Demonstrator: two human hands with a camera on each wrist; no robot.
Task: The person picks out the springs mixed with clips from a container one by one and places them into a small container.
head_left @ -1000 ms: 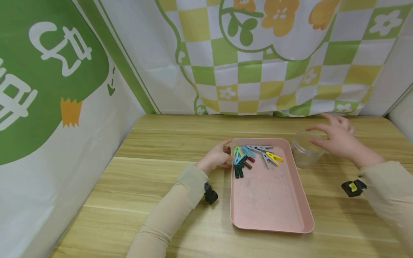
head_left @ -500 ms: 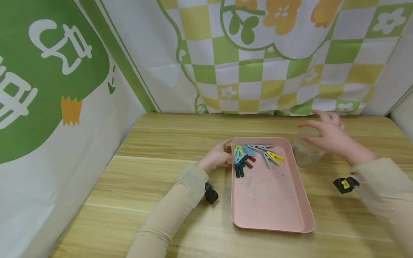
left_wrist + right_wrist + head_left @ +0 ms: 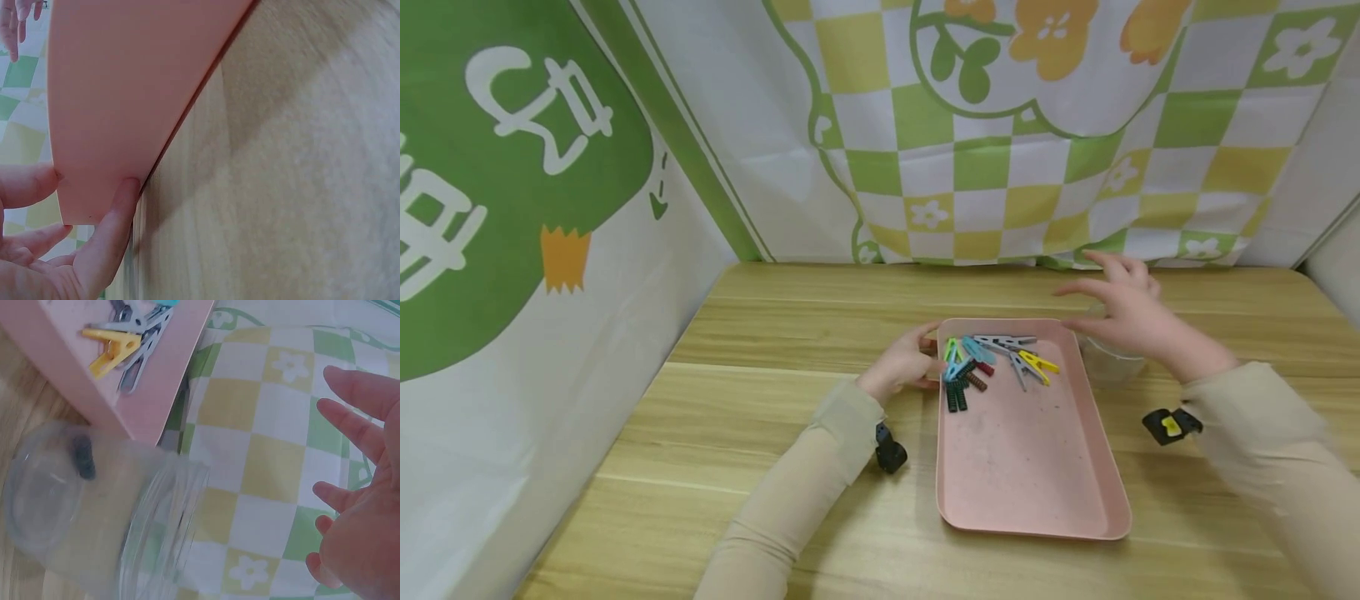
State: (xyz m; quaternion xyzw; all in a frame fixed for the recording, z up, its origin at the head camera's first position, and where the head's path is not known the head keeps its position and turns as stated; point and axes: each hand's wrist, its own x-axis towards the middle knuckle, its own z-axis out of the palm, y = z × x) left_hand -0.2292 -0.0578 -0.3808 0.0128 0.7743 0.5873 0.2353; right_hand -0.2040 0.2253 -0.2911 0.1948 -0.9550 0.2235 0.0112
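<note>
In the head view, my left hand (image 3: 904,367) holds the far left side of a pink tray (image 3: 1030,475). The left wrist view has its fingertips on the tray's outer wall and rim. Inside the tray lie grey clothespins (image 3: 1021,372), a yellow clothespin (image 3: 1040,365), blue and light green ones, and small ribbed coil-like pieces (image 3: 956,397) in dark green, brown and red. My right hand (image 3: 1131,312), holding nothing, hovers with fingers spread above a clear plastic jar (image 3: 1112,367) and the tray's far right corner. One dark coil-like piece (image 3: 83,456) shows through the jar wall.
The jar stands right beside the tray on the wooden table (image 3: 760,400). A checkered cloth (image 3: 977,192) hangs along the table's back edge, and a white and green cloth wall (image 3: 625,333) borders the left side. Black wrist cameras (image 3: 890,450) sit below both sleeves.
My right hand has moved left, from over the jar's right side toward the tray's far right corner, its fingers staying spread. My left hand, the tray and the clothespins stay where they were.
</note>
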